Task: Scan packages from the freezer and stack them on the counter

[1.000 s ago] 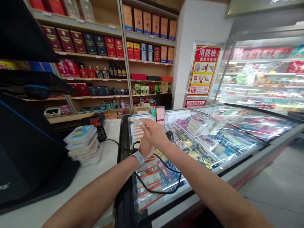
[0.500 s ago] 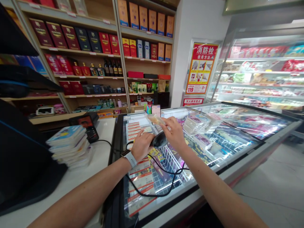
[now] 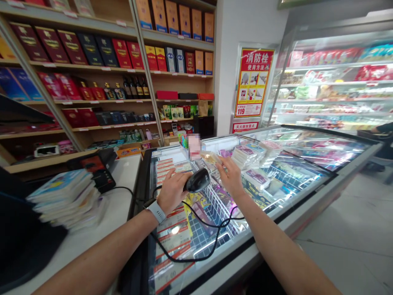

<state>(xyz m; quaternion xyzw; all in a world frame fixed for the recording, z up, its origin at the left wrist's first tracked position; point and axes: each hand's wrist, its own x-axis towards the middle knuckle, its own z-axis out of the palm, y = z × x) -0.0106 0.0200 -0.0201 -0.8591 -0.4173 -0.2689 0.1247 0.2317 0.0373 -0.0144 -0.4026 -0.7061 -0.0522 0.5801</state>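
Observation:
My left hand [image 3: 172, 187], with a watch on a pale strap at the wrist, is wrapped round a black barcode scanner [image 3: 199, 180]. The scanner's head points right, over the glass top of a chest freezer [image 3: 184, 282]. Just right of it, my right hand [image 3: 230, 175] pinches the edge of a small, clear flat packet [image 3: 211, 158] with pale contents. The packet is held above the glass, apart from the scanner. Stacked wrapped packages [image 3: 245, 156] lie on the glass beyond my right hand, and a purple-and-white package [image 3: 256, 178] lies nearer.
A black cable [image 3: 196, 259] loops across the freezer glass. On the white counter [image 3: 118, 205] at left stand a stack of flat packages [image 3: 66, 198] and a black payment device [image 3: 102, 174]. Shelves of boxes are behind; a lit display fridge [image 3: 331, 86] stands at right.
The view has swung slightly right. My right hand and the packet have moved away from the scanner, so the gap between them is wider. My left hand still holds the scanner.

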